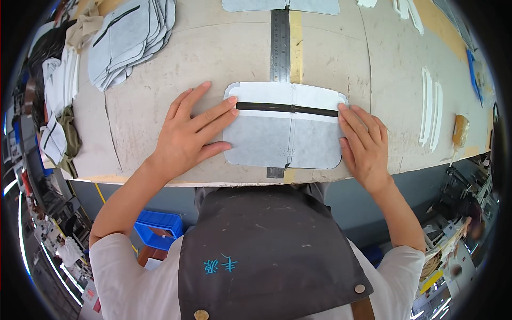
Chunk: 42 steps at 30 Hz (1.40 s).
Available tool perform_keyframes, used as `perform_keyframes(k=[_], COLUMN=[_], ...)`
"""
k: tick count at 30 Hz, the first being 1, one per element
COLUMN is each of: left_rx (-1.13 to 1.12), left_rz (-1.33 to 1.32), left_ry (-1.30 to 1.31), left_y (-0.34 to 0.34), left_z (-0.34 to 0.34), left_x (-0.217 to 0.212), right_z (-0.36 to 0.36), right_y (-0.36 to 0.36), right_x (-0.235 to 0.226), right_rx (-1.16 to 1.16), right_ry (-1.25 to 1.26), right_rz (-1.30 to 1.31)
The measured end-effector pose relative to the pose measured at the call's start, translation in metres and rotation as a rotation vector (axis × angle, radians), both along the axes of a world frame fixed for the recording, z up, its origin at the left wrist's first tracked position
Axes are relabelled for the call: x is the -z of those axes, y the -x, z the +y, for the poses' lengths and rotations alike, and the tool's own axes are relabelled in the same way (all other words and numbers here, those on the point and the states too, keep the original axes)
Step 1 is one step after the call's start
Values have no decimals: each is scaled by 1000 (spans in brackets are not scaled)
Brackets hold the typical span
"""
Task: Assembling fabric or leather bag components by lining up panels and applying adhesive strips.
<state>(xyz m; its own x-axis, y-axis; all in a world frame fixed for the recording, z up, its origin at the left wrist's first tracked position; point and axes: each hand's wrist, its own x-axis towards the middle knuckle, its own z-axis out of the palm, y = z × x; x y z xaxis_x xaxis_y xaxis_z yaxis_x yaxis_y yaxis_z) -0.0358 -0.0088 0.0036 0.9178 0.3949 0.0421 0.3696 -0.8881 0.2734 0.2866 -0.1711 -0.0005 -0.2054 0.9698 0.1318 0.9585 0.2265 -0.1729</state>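
A pale grey-white fabric panel point(266, 138) with rounded corners lies flat before me on the worktable. Across its upper part runs a black strip point(266, 107), set in a whiter band. At the panel's left edge, my left hand point(186, 125) has its fingers spread, with fingertips touching the strip's left end. My right hand point(368, 141) rests along the right edge, fingers stretched out, its fingertips by the strip's other end. A steel ruler point(280, 48) passes underneath the panel, which hides its middle; a short piece shows below.
A stack of similar panels point(133, 40) lies at the far left, near white strips point(69, 74) and olive fabric point(69, 138). Narrow white strips point(426, 109) and a tan block point(460, 130) lie at right. Another panel point(309, 5) sits at the far edge. A blue crate point(173, 221) stands below the table.
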Motion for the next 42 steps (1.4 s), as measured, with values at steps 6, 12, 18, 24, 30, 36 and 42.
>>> perform_keyframes(k=[6,12,18,24,30,36,42], left_rx=[-156,-313,-302,-646,-674,-771,-786], left_rz=[-296,-362,-202,-597,-435,-369,-674], left_ry=[221,169,630,147,-213,12,-99], left_y=[-10,-65,-59,-20,27,29,21], left_z=[10,12,33,95,136,148,132], left_x=[13,8,-14,5,14,4,-9], right_z=[9,42,56,143,233,216,170], right_y=[0,12,-11,-28,-76,-39,11], right_x=[5,-2,-5,-10,4,5,-1], right_rx=[235,178,384,628,707,413,386], right_ry=[-34,4,283,188,288,-213,101], right_rz=[648,447,764,1329,790,704,1125])
